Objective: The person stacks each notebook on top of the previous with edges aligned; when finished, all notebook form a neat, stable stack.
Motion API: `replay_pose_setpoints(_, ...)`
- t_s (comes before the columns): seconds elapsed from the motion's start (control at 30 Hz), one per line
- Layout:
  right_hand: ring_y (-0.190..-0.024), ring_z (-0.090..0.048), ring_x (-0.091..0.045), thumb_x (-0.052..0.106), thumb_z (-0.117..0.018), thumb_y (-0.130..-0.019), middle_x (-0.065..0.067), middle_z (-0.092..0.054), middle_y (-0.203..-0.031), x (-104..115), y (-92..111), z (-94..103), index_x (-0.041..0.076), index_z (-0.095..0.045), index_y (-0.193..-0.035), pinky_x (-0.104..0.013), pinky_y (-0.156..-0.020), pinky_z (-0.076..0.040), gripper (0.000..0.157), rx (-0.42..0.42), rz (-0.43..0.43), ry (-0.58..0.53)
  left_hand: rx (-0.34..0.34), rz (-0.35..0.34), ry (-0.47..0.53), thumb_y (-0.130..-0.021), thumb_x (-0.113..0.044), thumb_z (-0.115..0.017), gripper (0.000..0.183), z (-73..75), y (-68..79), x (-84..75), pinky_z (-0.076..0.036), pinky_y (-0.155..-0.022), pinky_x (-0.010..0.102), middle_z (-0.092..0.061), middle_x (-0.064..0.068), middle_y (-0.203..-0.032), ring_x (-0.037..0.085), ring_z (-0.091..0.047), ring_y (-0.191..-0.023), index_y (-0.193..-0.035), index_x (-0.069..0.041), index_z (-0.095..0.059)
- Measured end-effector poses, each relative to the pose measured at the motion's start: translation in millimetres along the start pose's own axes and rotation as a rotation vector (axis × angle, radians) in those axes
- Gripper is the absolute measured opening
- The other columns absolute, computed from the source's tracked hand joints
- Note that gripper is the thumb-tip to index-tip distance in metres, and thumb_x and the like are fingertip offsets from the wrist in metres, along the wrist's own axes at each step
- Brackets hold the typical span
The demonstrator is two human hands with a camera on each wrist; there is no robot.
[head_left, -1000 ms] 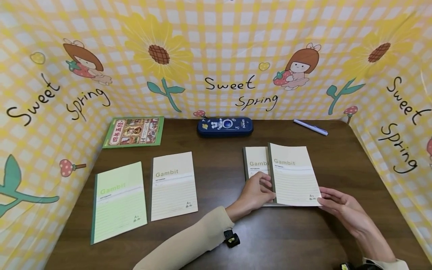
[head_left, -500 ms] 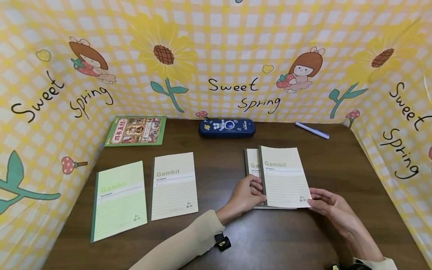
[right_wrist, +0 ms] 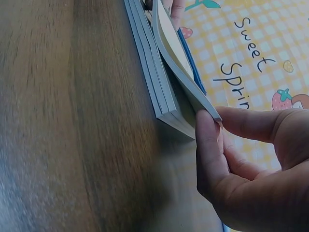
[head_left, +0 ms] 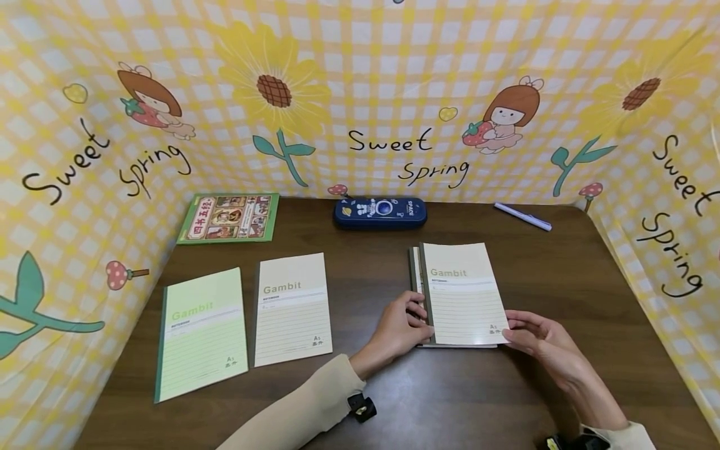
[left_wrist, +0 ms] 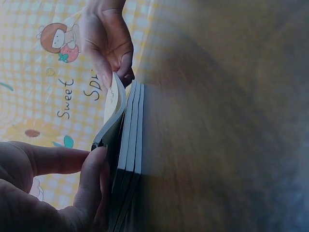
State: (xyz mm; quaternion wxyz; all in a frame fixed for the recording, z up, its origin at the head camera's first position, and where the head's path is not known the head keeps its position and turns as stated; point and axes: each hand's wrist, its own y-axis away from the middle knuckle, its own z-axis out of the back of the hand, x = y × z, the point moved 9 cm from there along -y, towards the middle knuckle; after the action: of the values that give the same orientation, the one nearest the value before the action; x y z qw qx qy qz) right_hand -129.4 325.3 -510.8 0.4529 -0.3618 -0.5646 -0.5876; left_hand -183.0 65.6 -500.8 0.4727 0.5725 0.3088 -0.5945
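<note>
A cream Gambit notebook (head_left: 461, 294) with a dark spine is held above a small stack of similar notebooks (left_wrist: 129, 140) on the right half of the table. My left hand (head_left: 396, 328) pinches its spine edge between thumb and fingers. At the lower right corner, my right hand (head_left: 548, 347) pinches the cover and pages. The held notebook bows slightly in the left wrist view, with a gap between it and the stack. From the head view it hides most of the stack, leaving a strip at the left and the bottom edge showing.
On the left of the brown table (head_left: 371, 400) lie a green notebook (head_left: 202, 337) and another cream notebook (head_left: 294, 309). Behind them is a green picture book (head_left: 227, 217). A navy pencil case (head_left: 379, 214) and a lavender pen (head_left: 523, 217) lie along the back, before a checked cloth.
Both hands have carried the held notebook leftward, so it covers more of the stack beneath. The grip of both hands looks the same, and the view has shifted slightly.
</note>
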Motion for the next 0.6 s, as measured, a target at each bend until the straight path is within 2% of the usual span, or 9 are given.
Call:
replay_pose_setpoints(0.27,-0.094,-0.066,-0.004,0.003,-0.069,-0.098,0.002,-0.064,-0.108,2.1,-1.9,-8.2,-0.017,-0.043,-0.145,-0.021,-0.084,-0.060,0.057,-0.002,-0.003,0.015,-0.011,-0.018,-0.077,-0.079,0.004,-0.080,0.066,9.2,5.7,0.9,-0.060,-0.070,0.023,-0.069,0.017,-0.108,0.021,-0.073,-0.089,-0.141,0.001,-0.055)
replay_pose_setpoints(0.4,-0.093,-0.067,-0.003,0.005,-0.071,-0.098,0.002,-0.064,-0.108,4.2,-1.1,-10.8,-0.017,-0.044,-0.144,-0.021,-0.084,-0.061,0.058,-0.002,0.000,0.038,-0.001,-0.019,-0.091,-0.081,0.002,-0.081,0.066,11.5,6.8,2.7,-0.061,-0.067,0.024,-0.069,0.016,-0.108,0.020,-0.074,-0.086,-0.141,0.001,-0.055)
replay_pose_setpoints(0.6,-0.093,-0.069,-0.004,0.007,-0.072,-0.097,0.002,-0.066,-0.107,7.3,-0.4,-14.0,-0.017,-0.046,-0.143,-0.022,-0.084,-0.061,0.058,0.001,0.023,0.080,0.004,-0.024,-0.088,-0.081,0.003,-0.080,0.064,13.0,6.4,4.8,-0.061,-0.064,0.025,-0.069,0.018,-0.108,0.026,-0.075,-0.087,-0.140,0.004,-0.055)
